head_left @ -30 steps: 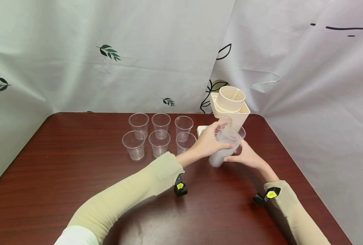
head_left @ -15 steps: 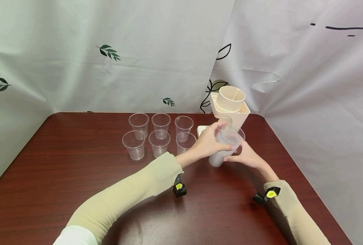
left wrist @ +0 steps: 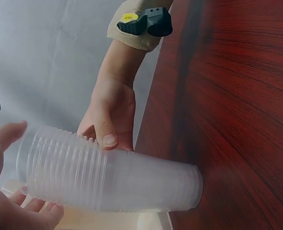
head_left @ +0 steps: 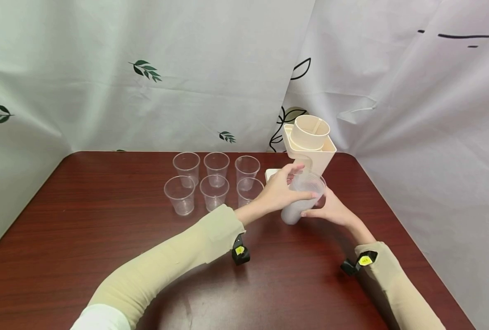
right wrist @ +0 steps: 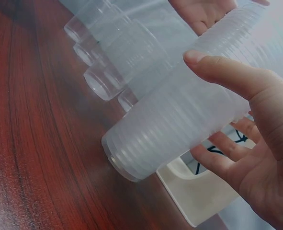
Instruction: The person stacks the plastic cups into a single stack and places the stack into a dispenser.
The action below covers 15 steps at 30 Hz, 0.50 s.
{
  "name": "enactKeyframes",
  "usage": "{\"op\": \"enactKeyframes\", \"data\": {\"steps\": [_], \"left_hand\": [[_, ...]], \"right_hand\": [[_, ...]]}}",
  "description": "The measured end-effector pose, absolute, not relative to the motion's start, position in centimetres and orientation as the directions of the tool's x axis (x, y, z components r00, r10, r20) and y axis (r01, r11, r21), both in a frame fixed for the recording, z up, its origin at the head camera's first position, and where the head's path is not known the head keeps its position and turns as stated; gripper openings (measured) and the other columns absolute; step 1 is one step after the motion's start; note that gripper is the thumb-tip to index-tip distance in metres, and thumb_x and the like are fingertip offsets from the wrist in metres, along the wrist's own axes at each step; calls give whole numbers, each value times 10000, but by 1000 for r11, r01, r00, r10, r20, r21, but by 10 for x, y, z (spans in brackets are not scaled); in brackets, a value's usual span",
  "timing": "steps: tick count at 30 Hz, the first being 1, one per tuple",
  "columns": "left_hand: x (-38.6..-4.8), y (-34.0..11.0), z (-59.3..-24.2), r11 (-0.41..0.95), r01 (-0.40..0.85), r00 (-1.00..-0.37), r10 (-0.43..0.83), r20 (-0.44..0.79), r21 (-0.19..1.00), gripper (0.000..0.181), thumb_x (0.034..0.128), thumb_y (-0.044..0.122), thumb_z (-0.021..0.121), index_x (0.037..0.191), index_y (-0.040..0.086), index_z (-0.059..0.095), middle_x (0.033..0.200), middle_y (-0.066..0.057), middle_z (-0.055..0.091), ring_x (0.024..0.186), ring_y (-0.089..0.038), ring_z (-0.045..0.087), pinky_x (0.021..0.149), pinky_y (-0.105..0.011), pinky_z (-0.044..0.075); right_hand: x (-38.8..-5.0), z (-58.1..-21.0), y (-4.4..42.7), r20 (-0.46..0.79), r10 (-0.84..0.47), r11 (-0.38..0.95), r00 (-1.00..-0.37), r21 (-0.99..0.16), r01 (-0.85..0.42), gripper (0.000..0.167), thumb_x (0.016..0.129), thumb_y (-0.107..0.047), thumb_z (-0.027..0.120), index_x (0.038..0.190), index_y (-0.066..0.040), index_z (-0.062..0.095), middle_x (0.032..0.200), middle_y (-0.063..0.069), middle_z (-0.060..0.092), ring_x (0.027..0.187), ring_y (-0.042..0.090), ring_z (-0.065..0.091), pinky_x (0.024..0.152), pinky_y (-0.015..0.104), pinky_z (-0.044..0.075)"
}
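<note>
A nested stack of clear plastic cups [head_left: 292, 211] [left wrist: 151, 182] [right wrist: 155, 129] leans above the table, its rims toward the upper right in the head view. My left hand [head_left: 280, 190] [left wrist: 7, 191] curls round the rims at the stack's top end, thumb on one side and fingers on the other. Lower down, my right hand [head_left: 334, 208] [left wrist: 113, 108] [right wrist: 256, 124] grips the stack's side between thumb and fingers. Just behind the hands stands a cream holder [head_left: 310, 137] with a round tube on top; the hands and cups hide its lower part.
Several clear cups stand upright in two rows left of the hands, among them a front-left cup [head_left: 182, 199] and a back-middle cup [head_left: 216, 167]. The front-right cup [head_left: 249, 190] is close to my left wrist. A patterned curtain [head_left: 186, 91] hangs behind the brown table [head_left: 104, 220].
The raised rim at the top of the stack has come down and now sits in with the other rims. My left hand has shifted only slightly; my right hand has stayed in place.
</note>
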State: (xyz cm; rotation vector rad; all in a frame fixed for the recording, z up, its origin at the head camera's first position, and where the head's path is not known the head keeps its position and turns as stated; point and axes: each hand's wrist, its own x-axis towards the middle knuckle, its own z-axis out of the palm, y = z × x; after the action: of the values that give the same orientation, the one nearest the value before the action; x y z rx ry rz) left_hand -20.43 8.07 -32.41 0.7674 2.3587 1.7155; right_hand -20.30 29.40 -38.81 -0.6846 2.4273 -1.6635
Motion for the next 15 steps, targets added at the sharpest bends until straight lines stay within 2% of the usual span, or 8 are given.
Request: {"op": "enactKeyframes", "data": {"steps": [9,15], "left_hand": [[-206,80,-325,243,321,-861,477,176,916,749,770,275,803,1410,98,455,1427,-25,515,1276,-210,522,1075,-320,426],[-207,80,-327,241,326,-860,476,181,914,743,764,269,807,1400,87,469,1414,-31,529,1266,-206,534,1065,-298,434]], "right_hand": [[-204,-388,294,196,-434,289,-880,-894,-341,946,704,73,789,1461,-67,239,1318,-38,442,1104,37,552,863,192,530],[-205,-389,294,183,-439,268,-880,-908,-323,946,707,74,786,1461,-71,235,1311,-30,449,1089,57,576,868,218,540]]}}
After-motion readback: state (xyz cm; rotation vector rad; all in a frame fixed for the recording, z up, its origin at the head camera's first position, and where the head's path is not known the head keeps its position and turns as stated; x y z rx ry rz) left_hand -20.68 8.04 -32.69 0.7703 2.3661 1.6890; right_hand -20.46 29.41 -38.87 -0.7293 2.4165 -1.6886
